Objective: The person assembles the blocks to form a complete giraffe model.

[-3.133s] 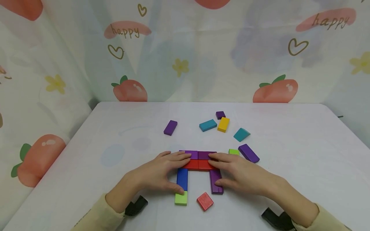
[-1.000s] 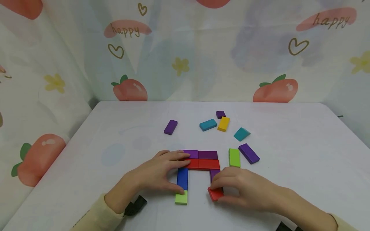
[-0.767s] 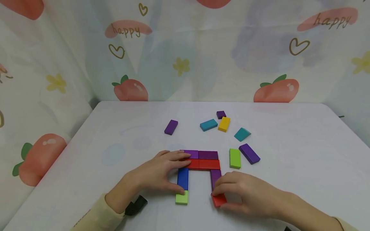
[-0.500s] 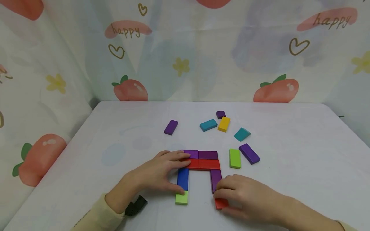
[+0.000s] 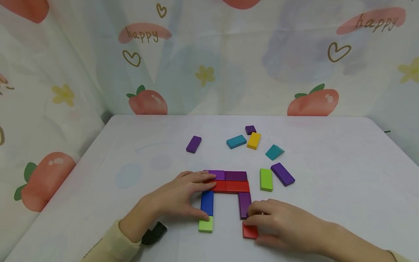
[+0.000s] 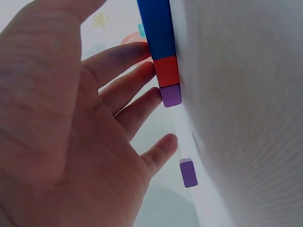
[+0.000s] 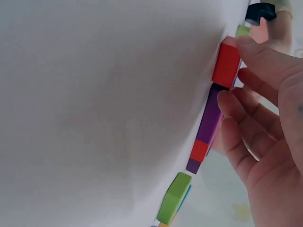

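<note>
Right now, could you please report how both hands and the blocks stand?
Left hand on block arch, thumb touching short lime block. Right hand pinching red block at purple leg's near end. Loose green block beside arch, clear of both hands.

The right hand (image 5: 284, 227) partly hides the front red block (image 5: 249, 232) in the head view.

Setting: small screened-off tabletop booth; whether within a home or a lab, cannot tell. Evidence: printed sheeting (image 5: 235, 54), visibly creased, rises behind the far edge of the white worktop (image 5: 343, 174) and along its left edge. Print shows red fruit (image 5: 148, 103), yellow flowers (image 5: 205, 75), outlined hearts (image 5: 132, 58), "happy" lettering (image 5: 143, 34). Coloured blocks (image 5: 237, 186) toward near edge: tabletop-play character. Black unit (image 5: 154, 234) beside a pale cuff (image 5: 112, 243).
</note>
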Tool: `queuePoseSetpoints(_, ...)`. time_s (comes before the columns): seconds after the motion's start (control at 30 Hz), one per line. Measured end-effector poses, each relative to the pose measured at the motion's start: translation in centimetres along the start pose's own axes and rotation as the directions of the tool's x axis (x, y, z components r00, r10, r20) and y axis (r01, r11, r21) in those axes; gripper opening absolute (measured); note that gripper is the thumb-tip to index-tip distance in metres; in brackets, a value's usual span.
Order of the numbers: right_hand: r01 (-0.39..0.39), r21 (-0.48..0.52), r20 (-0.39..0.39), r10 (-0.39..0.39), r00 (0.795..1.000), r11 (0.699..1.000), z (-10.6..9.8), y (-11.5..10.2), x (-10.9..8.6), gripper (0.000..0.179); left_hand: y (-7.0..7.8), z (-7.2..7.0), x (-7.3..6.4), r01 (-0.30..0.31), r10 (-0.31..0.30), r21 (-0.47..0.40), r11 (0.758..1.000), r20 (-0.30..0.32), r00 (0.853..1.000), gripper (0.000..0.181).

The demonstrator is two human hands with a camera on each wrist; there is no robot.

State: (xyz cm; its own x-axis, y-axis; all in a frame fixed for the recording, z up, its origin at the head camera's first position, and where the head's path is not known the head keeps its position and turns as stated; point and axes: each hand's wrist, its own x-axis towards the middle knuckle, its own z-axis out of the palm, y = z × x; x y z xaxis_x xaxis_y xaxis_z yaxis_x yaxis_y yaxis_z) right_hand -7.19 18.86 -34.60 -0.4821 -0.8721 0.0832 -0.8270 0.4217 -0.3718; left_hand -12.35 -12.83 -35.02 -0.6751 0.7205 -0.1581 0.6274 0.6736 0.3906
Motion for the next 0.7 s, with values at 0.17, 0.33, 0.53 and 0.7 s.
queuePoseSetpoints(0.17,0.024,0.003,-0.023,-0.024,0.999,1.0,-0.04,0.44,-0.16,0.032,0.05,-0.07,0.01,0.005,-0.005,-0.002,1.0,0.003,1.0,0.086)
queuePoseSetpoints(0.33,0.047,-0.041,-0.038,-0.049,0.998,0.998,-0.14,0.63,-0.19,0.033,0.09,-0.13,0.0,0.005,-0.005,-0.001,1.0,0.003,1.0,0.086)
queuePoseSetpoints(0.53,0.089,-0.095,-0.077,-0.097,0.992,0.991,-0.05,0.67,-0.12,0.033,0.15,-0.2,-0.02,0.009,-0.009,-0.004,1.0,0.005,1.0,0.086)
queuePoseSetpoints(0.7,0.12,-0.119,-0.124,-0.134,0.983,0.986,0.2,0.67,0.02,0.032,0.19,-0.2,-0.02,0.009,-0.009,-0.001,1.0,0.004,1.0,0.087)
